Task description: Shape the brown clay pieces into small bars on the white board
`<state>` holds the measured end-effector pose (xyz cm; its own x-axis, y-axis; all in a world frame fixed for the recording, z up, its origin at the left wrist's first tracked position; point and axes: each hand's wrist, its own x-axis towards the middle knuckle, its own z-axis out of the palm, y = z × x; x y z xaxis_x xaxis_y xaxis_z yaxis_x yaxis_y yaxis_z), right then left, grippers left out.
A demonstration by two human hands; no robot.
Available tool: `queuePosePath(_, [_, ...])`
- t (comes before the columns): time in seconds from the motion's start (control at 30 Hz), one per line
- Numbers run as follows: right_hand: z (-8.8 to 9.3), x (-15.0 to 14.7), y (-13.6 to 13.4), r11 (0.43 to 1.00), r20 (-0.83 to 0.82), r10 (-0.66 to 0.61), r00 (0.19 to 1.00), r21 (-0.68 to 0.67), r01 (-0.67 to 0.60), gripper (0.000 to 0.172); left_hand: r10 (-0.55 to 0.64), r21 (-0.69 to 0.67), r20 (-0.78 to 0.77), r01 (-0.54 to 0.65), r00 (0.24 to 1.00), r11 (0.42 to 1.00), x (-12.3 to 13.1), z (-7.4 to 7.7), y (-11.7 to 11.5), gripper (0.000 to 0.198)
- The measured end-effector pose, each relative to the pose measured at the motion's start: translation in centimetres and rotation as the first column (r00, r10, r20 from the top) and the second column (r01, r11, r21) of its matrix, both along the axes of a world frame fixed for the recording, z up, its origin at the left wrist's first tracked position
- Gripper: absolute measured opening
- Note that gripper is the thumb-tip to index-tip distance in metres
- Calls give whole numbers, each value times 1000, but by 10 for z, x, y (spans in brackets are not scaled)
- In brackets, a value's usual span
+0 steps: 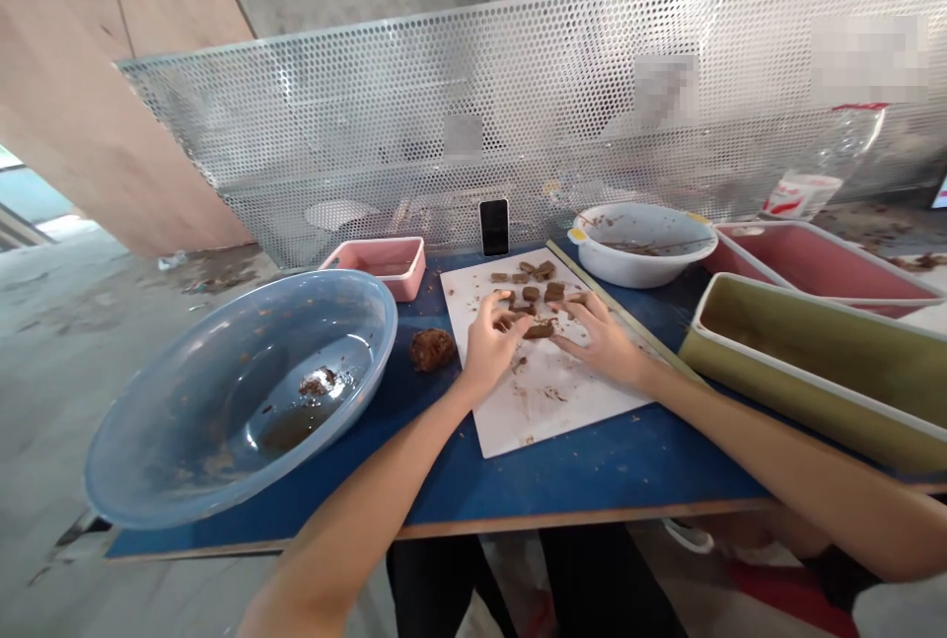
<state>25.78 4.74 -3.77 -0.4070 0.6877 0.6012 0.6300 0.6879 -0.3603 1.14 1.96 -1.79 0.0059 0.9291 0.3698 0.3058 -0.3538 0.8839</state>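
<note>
A short brown block, looking like clay or damp earth, lies low over the white board between my hands. My left hand is at its left end, thumb against it and the other fingers curled. My right hand is at the other end, thumb and fingers spread apart, thumb tip close to the block. Just beyond my fingers sit several similar brown blocks, with crumbs scattered around them. Left of the board rests a rough brown lump on the blue tabletop.
A large blue basin with some murky water stands at left. Behind it is a pink tub. A phone leans upright against the perforated metal screen. To the right are a white basin, a pink planter and a green planter.
</note>
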Motion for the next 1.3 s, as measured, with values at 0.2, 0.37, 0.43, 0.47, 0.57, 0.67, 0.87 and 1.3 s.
queuePosePath(0.2, [14,0,-18,968,30,246,969,47,-247,37,-170,-61,47,173,984,983,26,1,-35,79])
queuePosePath(0.37, [17,-2,-20,964,-17,259,966,69,-257,29,-224,-15,-19,224,974,975,24,-1,-35,70])
queuePosePath(0.43, [17,-2,-20,971,-59,238,970,53,-235,28,-220,-1,-27,220,975,975,23,-1,-33,65])
queuePosePath(0.47, [18,-1,-20,974,-82,223,971,46,-220,27,-201,12,-31,201,979,979,22,-1,-32,63])
queuePosePath(0.57, [19,2,-19,986,-155,169,973,40,-164,23,-90,55,-39,92,995,994,19,4,-33,54])
queuePosePath(0.67, [21,4,-20,993,-191,119,974,25,-116,21,-10,48,-104,15,995,999,16,13,-35,39])
queuePosePath(0.87, [23,8,-24,981,-149,187,971,-18,-192,30,-217,-133,-135,200,967,971,27,17,-46,44])
queuePosePath(1.3, [29,6,-18,876,130,373,919,276,-395,36,-384,-398,475,582,792,709,43,5,-41,71])
